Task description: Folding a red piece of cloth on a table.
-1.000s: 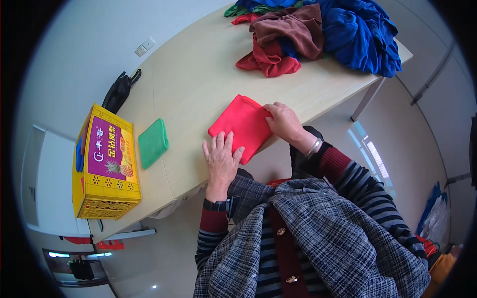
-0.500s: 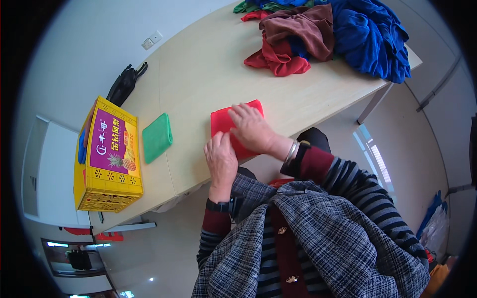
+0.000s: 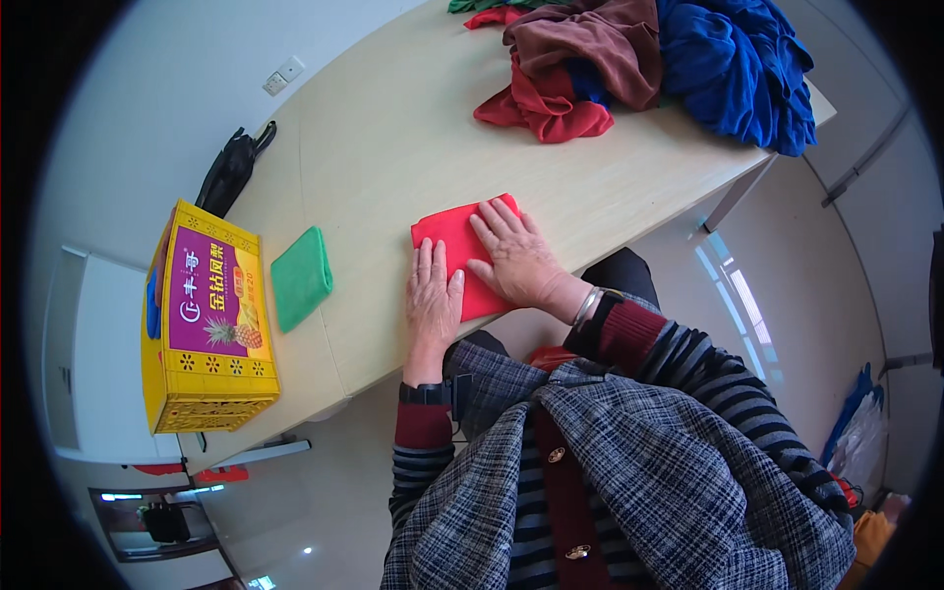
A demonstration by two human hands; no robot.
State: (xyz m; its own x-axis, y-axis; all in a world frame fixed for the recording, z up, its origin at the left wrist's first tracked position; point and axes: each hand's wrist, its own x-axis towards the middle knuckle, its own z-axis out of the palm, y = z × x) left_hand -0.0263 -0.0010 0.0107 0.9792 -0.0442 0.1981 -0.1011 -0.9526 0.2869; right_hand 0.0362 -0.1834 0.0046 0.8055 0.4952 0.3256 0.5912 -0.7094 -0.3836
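Red folded cloth [image 3: 455, 236] lies under both flat, open-fingered grips: left hand [image 3: 434, 303], right hand [image 3: 515, 258].

Pale wooden surface [image 3: 393, 128]. Folded red cloth [image 3: 450, 236] near its front edge, left hand [image 3: 434, 300] and right hand [image 3: 516, 258] pressed flat on it, fingers spread. Folded green cloth [image 3: 301, 277] to the left, beside a yellow carton [image 3: 205, 320]. Heap of red, maroon and blue garments [image 3: 649, 59] at the far end.
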